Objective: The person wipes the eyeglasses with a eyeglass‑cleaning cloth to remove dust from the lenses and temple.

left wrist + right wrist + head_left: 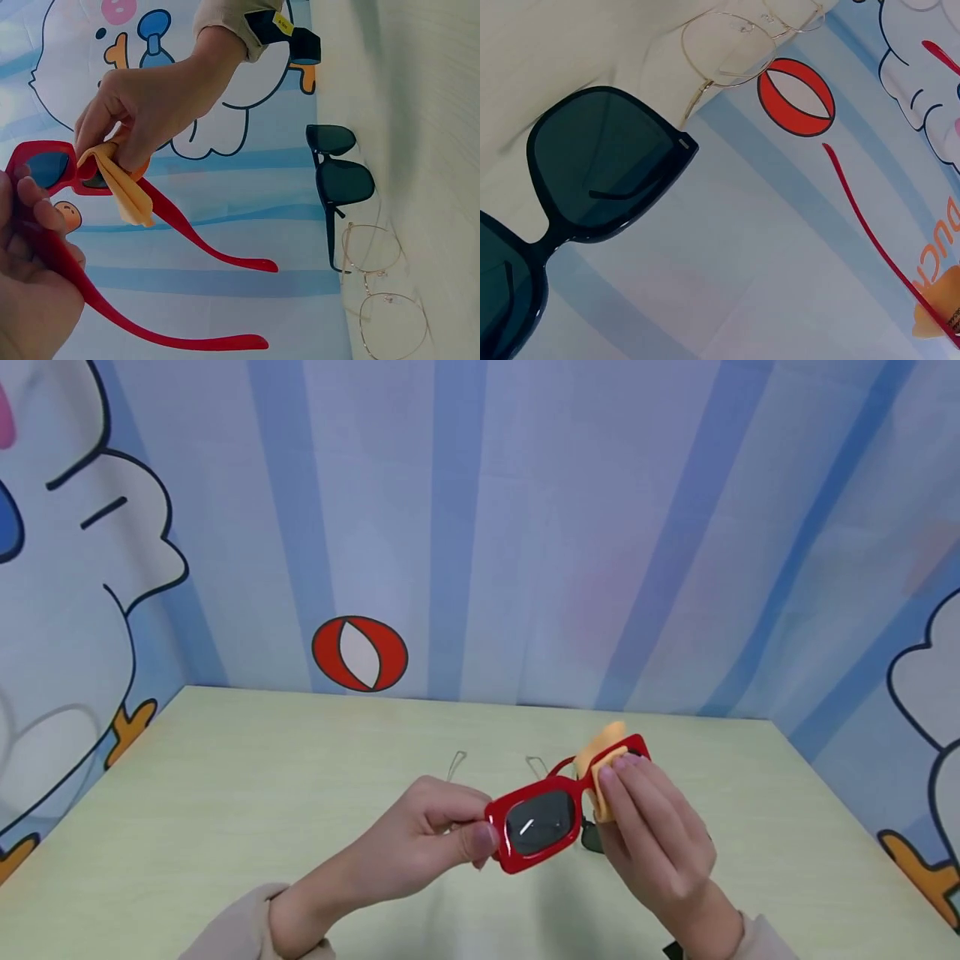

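Observation:
Red-framed sunglasses (540, 822) with dark lenses are held up above the table. My left hand (416, 847) pinches their outer frame corner between thumb and fingers. At the other lens, my right hand (663, 839) pinches a folded yellow-orange cloth (606, 785) round the lens, with part of the cloth sticking out behind the frame. In the left wrist view both red temple arms (195, 232) are unfolded, and the cloth (127, 191) hangs from the right fingers. The right wrist view shows one red temple arm (877, 244) and some cloth (934, 311); the right hand is out of that view.
Black sunglasses (345, 180) and thin gold wire-rimmed glasses (394, 326) stand on the pale table (300, 760), behind and below the hands. A printed blue-striped curtain (517, 527) rises at the table's back and sides.

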`<action>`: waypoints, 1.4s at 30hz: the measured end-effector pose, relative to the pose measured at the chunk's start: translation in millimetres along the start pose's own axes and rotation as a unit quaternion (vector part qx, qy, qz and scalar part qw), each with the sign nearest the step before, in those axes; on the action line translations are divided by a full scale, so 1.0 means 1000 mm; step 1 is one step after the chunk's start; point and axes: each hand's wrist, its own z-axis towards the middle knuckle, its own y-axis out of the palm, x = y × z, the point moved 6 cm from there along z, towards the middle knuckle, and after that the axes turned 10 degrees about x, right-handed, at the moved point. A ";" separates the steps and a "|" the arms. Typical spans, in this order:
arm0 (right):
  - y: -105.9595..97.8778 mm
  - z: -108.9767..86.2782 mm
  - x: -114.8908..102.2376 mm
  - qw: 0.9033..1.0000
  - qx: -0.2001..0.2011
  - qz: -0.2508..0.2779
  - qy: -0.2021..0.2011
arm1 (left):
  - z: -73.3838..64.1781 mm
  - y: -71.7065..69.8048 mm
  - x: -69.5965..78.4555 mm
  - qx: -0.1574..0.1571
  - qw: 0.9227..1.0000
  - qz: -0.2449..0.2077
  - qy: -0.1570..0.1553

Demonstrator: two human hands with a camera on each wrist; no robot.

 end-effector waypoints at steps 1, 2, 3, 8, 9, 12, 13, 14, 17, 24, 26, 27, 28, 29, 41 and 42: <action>0.000 0.002 0.000 1.000 -0.003 0.000 0.002 | 0.000 0.000 0.000 -0.001 1.000 0.001 0.004; 0.001 0.003 0.000 1.000 0.002 0.003 0.003 | 0.000 -0.001 0.000 0.000 1.000 0.002 0.004; 0.001 0.005 0.000 1.000 0.006 0.005 0.004 | -0.001 -0.002 0.001 0.001 1.000 0.003 0.005; 0.001 0.021 0.002 0.999 0.035 0.004 0.016 | -0.003 -0.007 0.005 0.011 1.000 0.004 0.008; 0.000 0.023 0.003 0.999 0.039 0.002 0.018 | -0.003 -0.009 0.006 0.011 1.000 0.003 0.012; 0.000 0.026 0.005 0.999 0.039 0.007 0.026 | -0.004 -0.012 0.010 0.009 0.999 -0.006 0.038; -0.002 0.025 0.007 0.999 0.036 0.011 0.028 | -0.004 -0.012 0.011 0.007 0.999 -0.011 0.046; -0.003 0.024 0.008 0.999 0.032 0.016 0.030 | -0.004 -0.013 0.012 0.005 0.998 -0.017 0.055; -0.008 0.021 0.010 0.999 0.031 0.026 0.036 | -0.004 -0.014 0.015 0.000 0.997 -0.037 0.071; -0.009 0.023 -0.008 0.999 0.028 0.031 -0.018 | -0.002 -0.007 0.007 -0.019 0.997 -0.064 0.042; -0.008 0.022 -0.010 0.999 0.016 0.027 -0.027 | -0.002 -0.004 0.006 -0.021 0.997 -0.067 0.034; -0.008 0.022 -0.010 0.999 0.016 0.023 -0.024 | -0.001 -0.002 0.005 -0.021 0.997 -0.066 0.033; -0.008 0.022 -0.009 0.999 0.017 0.018 -0.021 | -0.001 -0.001 0.005 -0.020 0.997 -0.066 0.032; -0.008 0.022 -0.008 1.000 0.018 0.014 -0.018 | -0.001 0.000 0.004 -0.019 0.997 -0.064 0.029; -0.006 0.026 0.004 0.998 0.063 -0.001 -0.004 | -0.008 -0.011 0.003 0.015 0.999 -0.040 0.005; -0.007 0.026 0.005 0.998 0.060 0.001 -0.006 | -0.008 -0.013 0.003 0.022 0.999 -0.037 0.000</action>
